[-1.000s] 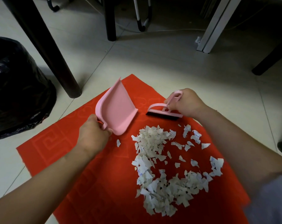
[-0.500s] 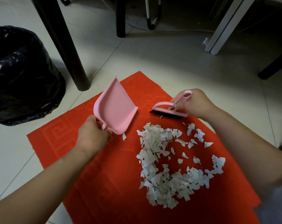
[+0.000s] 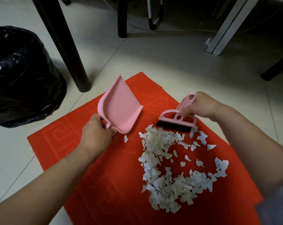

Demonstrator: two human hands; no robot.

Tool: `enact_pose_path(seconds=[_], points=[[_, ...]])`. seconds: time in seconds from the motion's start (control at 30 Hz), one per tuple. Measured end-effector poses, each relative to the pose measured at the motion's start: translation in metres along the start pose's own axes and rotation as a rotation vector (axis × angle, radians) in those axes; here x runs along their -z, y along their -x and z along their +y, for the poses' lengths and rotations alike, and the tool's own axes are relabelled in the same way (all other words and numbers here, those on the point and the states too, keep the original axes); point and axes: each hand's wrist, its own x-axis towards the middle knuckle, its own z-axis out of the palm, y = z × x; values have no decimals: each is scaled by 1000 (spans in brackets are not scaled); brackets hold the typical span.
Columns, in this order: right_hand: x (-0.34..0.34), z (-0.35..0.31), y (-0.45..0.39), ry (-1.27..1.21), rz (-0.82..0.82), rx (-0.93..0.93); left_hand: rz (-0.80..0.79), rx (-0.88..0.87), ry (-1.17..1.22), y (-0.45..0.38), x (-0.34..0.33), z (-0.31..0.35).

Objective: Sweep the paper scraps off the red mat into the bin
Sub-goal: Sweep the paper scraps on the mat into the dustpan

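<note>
Pale tiled floor [image 3: 170,62] under dark furniture legs; red mat [image 3: 69,140] laid flat on it. Paper scraps [image 3: 163,172] lie in a loose curved heap on the mat's right half, none collected yet. Left hand [image 3: 97,135], grip closed on the handle of the pink dustpan [image 3: 119,104], holds the pan tilted up and empty, just left of the heap. Right hand [image 3: 202,106], grip closed on the pink brush [image 3: 176,120], sets the bristles at the heap's far edge. Step in hand, by judgement: start of sweeping. Next move calls for the pan's lip flat beside the scraps and the brush driving them in. Bin [image 3: 20,75], black-bagged, sits well apart to the left.
</note>
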Motion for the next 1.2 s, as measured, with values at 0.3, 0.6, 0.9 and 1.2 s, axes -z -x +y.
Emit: enact_pose_path(seconds=[0.3, 0.6, 0.9, 1.2], points=[[-33, -2, -29, 17, 220, -28, 0, 15, 1, -2, 0, -4], [-13, -8, -19, -69, 193, 40, -3, 19, 15, -2, 0, -4], [-20, 8, -14, 32, 56, 31, -3, 11, 22, -2, 2, -7], [-28, 4, -3, 139, -15, 22, 6, 30, 21, 3, 5, -18]])
